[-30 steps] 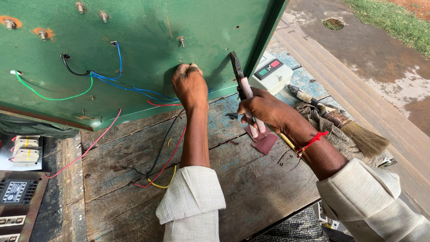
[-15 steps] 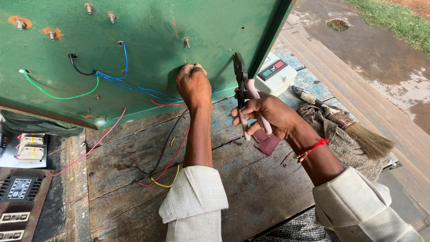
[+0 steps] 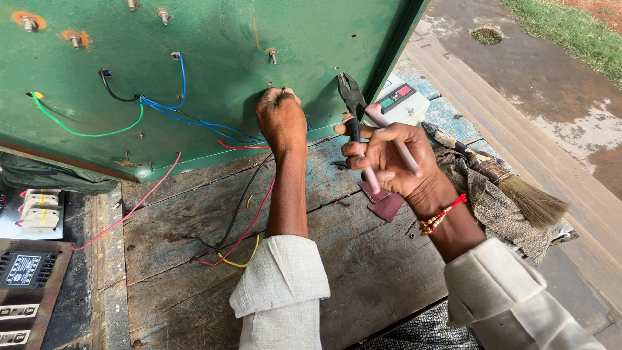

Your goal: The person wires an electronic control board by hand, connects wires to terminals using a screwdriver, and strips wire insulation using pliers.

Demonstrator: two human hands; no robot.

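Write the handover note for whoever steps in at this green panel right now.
Left hand: pressed against the lower face of the green panel, fingers closed in a grip on something small there; what it pinches is hidden.
Right hand: holds pliers, jaws up beside the panel's edge, not on any wire.
Blue wires, a green wire and a red wire hang from the panel onto the wooden bench.
Done or left: cannot tell from this view.

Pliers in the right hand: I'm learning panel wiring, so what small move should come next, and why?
Probably bring the pliers leftward to the spot the left hand pinches on the green panel. The right hand holds them raised, nose up, apart from that spot, where wires gather.
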